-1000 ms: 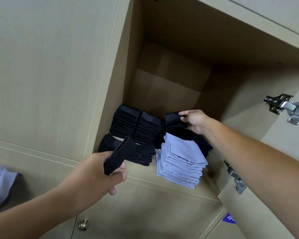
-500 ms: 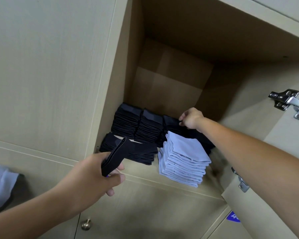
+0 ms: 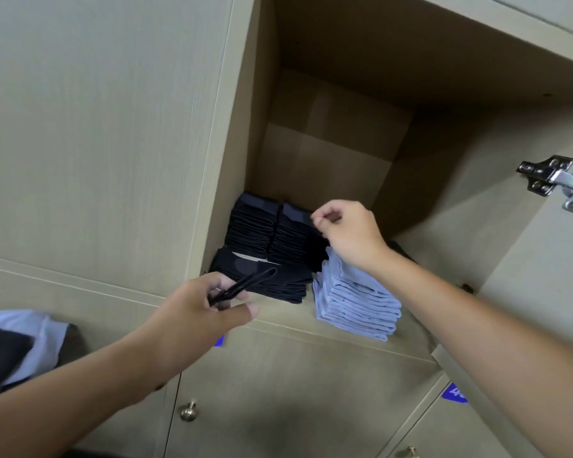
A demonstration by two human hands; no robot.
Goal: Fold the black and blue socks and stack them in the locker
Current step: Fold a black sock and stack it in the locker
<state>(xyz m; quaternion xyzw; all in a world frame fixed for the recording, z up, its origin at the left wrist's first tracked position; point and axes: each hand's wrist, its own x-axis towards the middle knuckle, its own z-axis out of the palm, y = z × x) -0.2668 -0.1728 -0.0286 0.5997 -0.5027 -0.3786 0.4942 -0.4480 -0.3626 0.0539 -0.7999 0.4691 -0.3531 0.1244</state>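
Observation:
In the open locker, black sock stacks stand at the back, with a lower black stack in front. A light blue sock stack sits at the front right. My left hand grips a folded black sock just before the low black stack. My right hand hovers over the back row with fingers curled, its fingertips at the right edge of the middle stack's top sock. Whether it pinches that sock is unclear. The hand hides whatever lies behind it.
The locker door stands open at the right on a metal hinge. Loose blue and black socks lie at the far left. Closed doors below carry a brass knob and a blue sticker.
My right hand has pulled back and left from the rear right black stack and curled its fingers. My left hand moved the folded black sock closer to the front black stack.

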